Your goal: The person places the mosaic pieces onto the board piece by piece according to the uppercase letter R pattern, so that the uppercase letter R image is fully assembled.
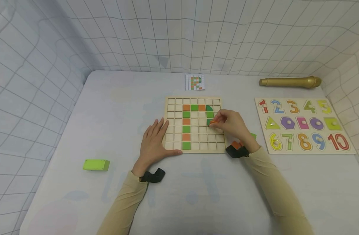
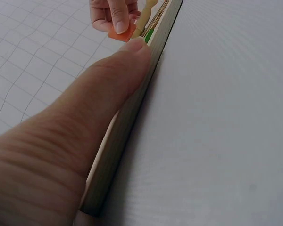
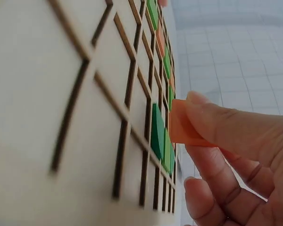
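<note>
A wooden grid board [image 1: 195, 137] lies on the table. Orange and green square tiles fill a column on it, with a row along the top and a rounded dark green tile [image 1: 209, 108] at that row's right end. My left hand [image 1: 153, 143] rests at the board's lower left corner, fingers straight along the left side and thumb along the front edge. Between thumb and fingers, my right hand [image 1: 230, 124] pinches an orange tile [image 3: 179, 123]. It is held just above the board, by a dark green tile [image 3: 157, 132] in the right column.
Behind the board lies a small pattern card [image 1: 195, 82]. Number and shape puzzle board [image 1: 304, 130] and golden microphone [image 1: 289, 82] lie to the right. A green block [image 1: 96, 164] sits at left. Loose tiles [image 1: 236, 144] are partly hidden under my right wrist.
</note>
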{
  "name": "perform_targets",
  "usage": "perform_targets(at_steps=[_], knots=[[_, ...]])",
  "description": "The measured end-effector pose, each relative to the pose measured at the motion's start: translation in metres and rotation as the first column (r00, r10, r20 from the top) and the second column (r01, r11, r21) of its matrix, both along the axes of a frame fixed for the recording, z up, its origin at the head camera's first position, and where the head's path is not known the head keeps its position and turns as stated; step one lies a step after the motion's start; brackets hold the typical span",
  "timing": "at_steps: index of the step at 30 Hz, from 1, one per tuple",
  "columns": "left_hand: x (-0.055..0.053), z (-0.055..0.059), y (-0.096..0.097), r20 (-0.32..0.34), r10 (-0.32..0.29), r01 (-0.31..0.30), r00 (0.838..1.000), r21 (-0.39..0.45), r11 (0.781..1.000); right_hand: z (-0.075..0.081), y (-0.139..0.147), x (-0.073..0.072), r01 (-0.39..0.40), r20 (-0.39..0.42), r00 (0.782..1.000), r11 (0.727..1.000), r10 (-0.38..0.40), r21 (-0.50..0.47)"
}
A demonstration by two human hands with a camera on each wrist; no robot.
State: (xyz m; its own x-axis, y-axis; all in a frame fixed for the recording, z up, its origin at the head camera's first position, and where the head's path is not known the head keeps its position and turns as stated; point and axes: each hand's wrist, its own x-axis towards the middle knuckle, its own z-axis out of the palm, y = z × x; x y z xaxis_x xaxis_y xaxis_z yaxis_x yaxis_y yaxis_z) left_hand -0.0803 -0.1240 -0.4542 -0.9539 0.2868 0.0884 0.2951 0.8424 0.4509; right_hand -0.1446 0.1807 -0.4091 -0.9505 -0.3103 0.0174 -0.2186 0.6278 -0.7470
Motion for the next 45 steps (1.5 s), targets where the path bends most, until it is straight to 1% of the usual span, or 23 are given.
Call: perform_targets(at_steps=[5, 10, 15, 21, 26, 30, 33, 45], knots=[[0.000, -0.001, 0.000, 0.013, 0.007, -0.007, 1.000, -0.009, 1.000, 0.001, -0.018, -0.009, -0.015, -0.008, 1.000, 0.999, 0.016, 0.047], [0.000, -0.001, 0.000, 0.020, 0.012, -0.012, 1.000, -0.015, 1.000, 0.002, -0.031, -0.014, -0.021, -0.002, 1.000, 0.995, 0.021, 0.096], [0.000, 0.000, 0.000, 0.020, 0.013, -0.013, 1.000, -0.010, 1.000, 0.002, -0.036, -0.018, -0.028, 0.007, 1.000, 0.990, 0.028, 0.140], [0.000, 0.001, 0.000, 0.019, 0.017, -0.016, 1.000, -0.013, 1.000, 0.001, -0.035, -0.021, -0.078, -0.032, 0.996, 0.979, 0.086, 0.189], [-0.001, 0.001, 0.000, 0.018, 0.015, -0.015, 1.000, -0.010, 1.000, 0.000, -0.034, -0.020, -0.089, -0.060, 0.992, 0.964, 0.108, 0.251], [-0.001, 0.001, 0.001, 0.021, 0.018, -0.018, 1.000, -0.014, 1.000, 0.001, -0.033, -0.018, -0.087, -0.088, 0.989, 0.946, 0.120, 0.313], [-0.001, 0.001, 0.001, 0.024, 0.019, -0.019, 1.000, -0.013, 1.000, 0.001, -0.032, -0.017, -0.080, -0.107, 0.987, 0.937, 0.123, 0.339], [0.000, 0.001, 0.001, 0.021, 0.014, -0.013, 1.000, -0.005, 1.000, -0.002, -0.030, -0.013, -0.092, -0.135, 0.980, 0.940, 0.143, 0.329]])
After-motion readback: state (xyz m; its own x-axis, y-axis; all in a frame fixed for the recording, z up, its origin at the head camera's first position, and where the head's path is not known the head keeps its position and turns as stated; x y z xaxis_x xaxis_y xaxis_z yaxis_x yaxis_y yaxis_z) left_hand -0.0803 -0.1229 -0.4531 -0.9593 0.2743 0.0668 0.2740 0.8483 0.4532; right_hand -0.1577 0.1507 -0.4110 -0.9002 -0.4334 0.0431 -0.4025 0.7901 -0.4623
